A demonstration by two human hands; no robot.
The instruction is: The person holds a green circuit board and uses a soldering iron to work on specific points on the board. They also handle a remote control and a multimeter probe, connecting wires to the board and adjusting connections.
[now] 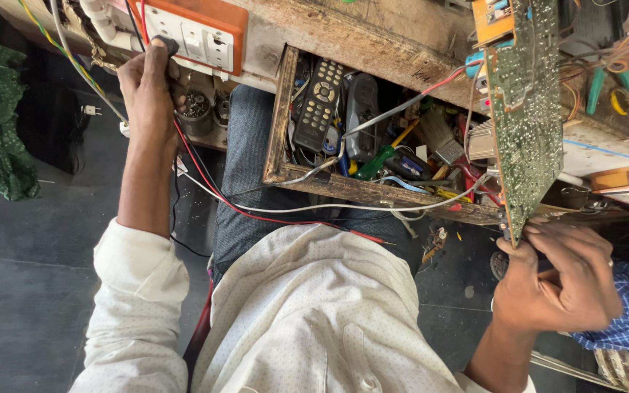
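Lower right: my right hand pinching circuit board by its edge. Upper left: left hand closed on black plug at orange socket panel. Open drawer btwn.

An electronics repair workshop: an open drawer crammed with remotes, tools and wires under a scarred wooden bench.

A: State the finish of the circuit board.

B: Matt green laminate, speckled with dull metal solder points. Left of the board, the drawer is rough, worn, unpainted wood.

A: And the switch panel, far left of the board?

B: Smooth plastic, orange frame, white face. The remote control in the drawer is matt black plastic. The shirt sleeve is soft woven cloth.
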